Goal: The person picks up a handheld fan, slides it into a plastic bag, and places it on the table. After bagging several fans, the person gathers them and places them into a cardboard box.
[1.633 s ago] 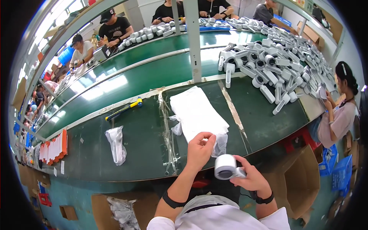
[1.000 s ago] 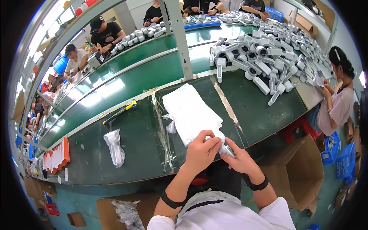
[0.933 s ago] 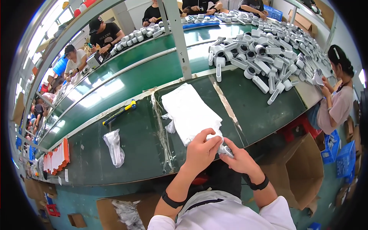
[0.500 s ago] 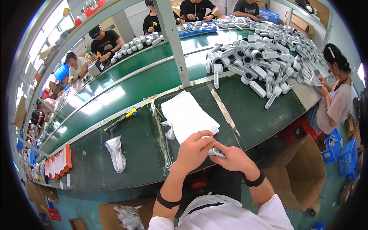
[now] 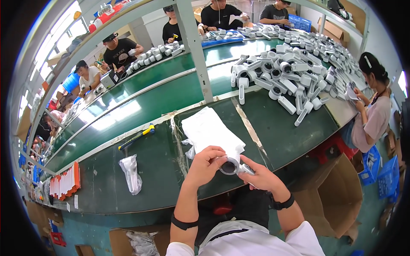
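Note:
Near the front edge of the green table, both hands hold a white handheld device (image 5: 230,166). Its round head shows a dark, ringed opening turned up toward me. My left hand (image 5: 205,165) grips the head from its left side with thumb and fingers. My right hand (image 5: 264,176) is closed around the grey-and-white handle, which sticks out to the right and is partly hidden by the fingers. Just beyond the hands lies a stack of thin white sheets or bags (image 5: 211,128), with a crumpled clear plastic piece at its left edge.
A similar device in a clear bag (image 5: 131,175) and a yellow-and-black hammer (image 5: 137,136) lie to the left. Orange-and-white cartons (image 5: 65,181) stand farther left. Many devices (image 5: 290,72) are heaped far right. An open cardboard box (image 5: 331,196) sits below right. Co-workers sit around the line.
The device has been turned so its round head and dark opening now show between my hands. My left hand has shifted slightly left and opened from over the right fingers onto the head.

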`<state>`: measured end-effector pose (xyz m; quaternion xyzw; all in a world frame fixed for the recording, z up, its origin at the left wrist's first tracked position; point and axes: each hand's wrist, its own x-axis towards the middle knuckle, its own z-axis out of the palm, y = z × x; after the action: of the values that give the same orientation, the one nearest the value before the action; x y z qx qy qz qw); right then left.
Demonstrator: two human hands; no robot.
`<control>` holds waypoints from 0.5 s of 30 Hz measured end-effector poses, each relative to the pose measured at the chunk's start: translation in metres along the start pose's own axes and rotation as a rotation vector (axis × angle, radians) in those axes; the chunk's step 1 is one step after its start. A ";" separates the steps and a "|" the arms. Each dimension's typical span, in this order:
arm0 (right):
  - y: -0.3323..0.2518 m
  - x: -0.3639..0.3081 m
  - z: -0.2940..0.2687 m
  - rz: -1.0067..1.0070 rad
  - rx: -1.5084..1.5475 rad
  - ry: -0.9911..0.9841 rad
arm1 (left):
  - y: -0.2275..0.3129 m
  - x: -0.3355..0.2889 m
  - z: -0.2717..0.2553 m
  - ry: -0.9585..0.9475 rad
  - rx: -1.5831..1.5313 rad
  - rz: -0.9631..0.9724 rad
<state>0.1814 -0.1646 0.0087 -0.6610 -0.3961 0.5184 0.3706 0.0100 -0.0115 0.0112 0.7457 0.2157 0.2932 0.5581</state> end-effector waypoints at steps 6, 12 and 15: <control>0.008 -0.011 -0.017 -0.006 0.261 -0.181 | 0.001 0.008 0.008 0.230 -0.172 -0.173; -0.008 -0.027 -0.023 -0.011 0.196 -0.156 | -0.003 0.007 0.023 0.186 -0.161 -0.190; -0.011 -0.020 -0.020 -0.006 0.134 -0.134 | 0.001 0.007 0.025 0.084 -0.180 -0.172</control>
<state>0.1963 -0.1801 0.0302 -0.5977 -0.3863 0.5856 0.3881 0.0319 -0.0252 0.0085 0.6583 0.2750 0.2935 0.6363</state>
